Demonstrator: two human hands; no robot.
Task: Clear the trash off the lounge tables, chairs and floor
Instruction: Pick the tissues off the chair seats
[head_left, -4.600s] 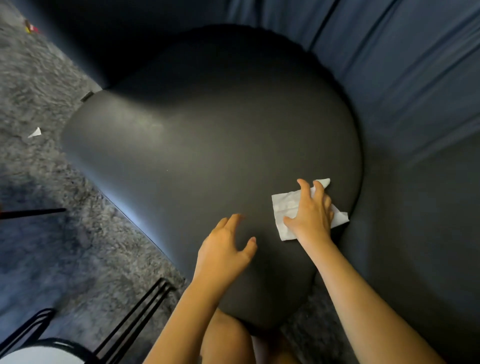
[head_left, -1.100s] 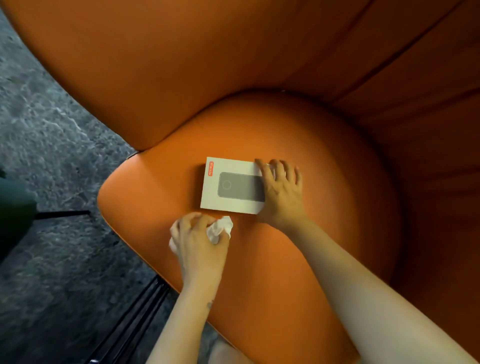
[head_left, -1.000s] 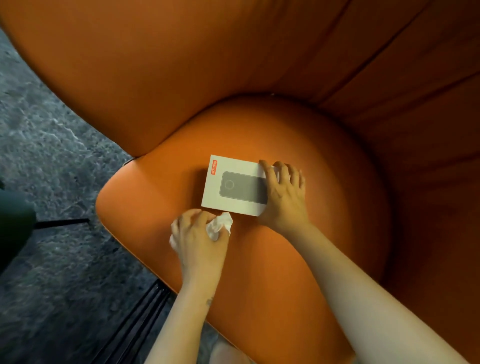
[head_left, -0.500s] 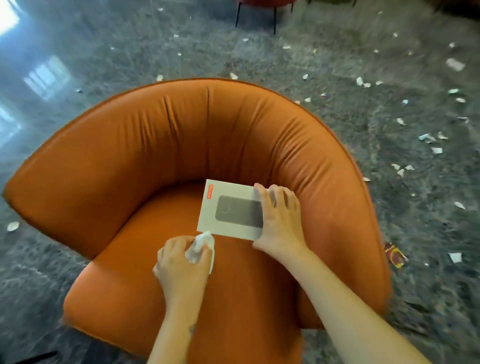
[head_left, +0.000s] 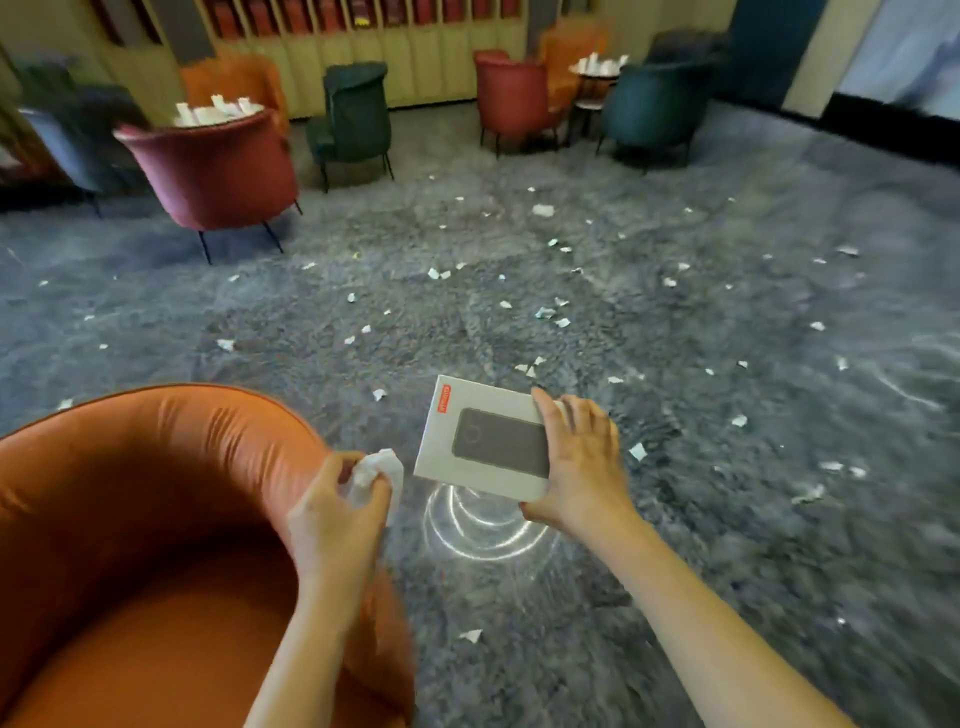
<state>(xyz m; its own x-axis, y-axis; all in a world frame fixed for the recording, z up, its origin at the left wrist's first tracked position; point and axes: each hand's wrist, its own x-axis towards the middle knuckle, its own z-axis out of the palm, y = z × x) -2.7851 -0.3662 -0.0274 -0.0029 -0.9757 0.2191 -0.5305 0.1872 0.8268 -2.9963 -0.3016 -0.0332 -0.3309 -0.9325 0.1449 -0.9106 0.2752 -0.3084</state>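
Holding trash in both hands, a person stands beside an orange chair (head_left: 130, 519) and faces a littered lounge. The chair's curved back and seat fill the lower left. Just right of it, the left hand (head_left: 337, 514) is clenched round a crumpled white tissue (head_left: 382, 475). Next comes a flat white box (head_left: 483, 436) with a dark rectangle printed on its face, held in the air above the floor. The right hand (head_left: 582, 467) grasps its right end, fingers across the face and thumb at the near edge. To the right and beyond, grey carpet (head_left: 727, 545) is strewn with small paper scraps (head_left: 636, 451).

Along the far wall, a surface (head_left: 218, 111) behind a red chair (head_left: 218, 166) on the left carries white litter, and another surface (head_left: 597, 70) among chairs on the right does too.

The step in hand looks like carrying the tissue and box to a bin, though none is in view. The next move calls for finding somewhere to drop both, since neither hand is free. The scraps, surfaces and other chairs are not yet cleared, so most of the task seems to remain.
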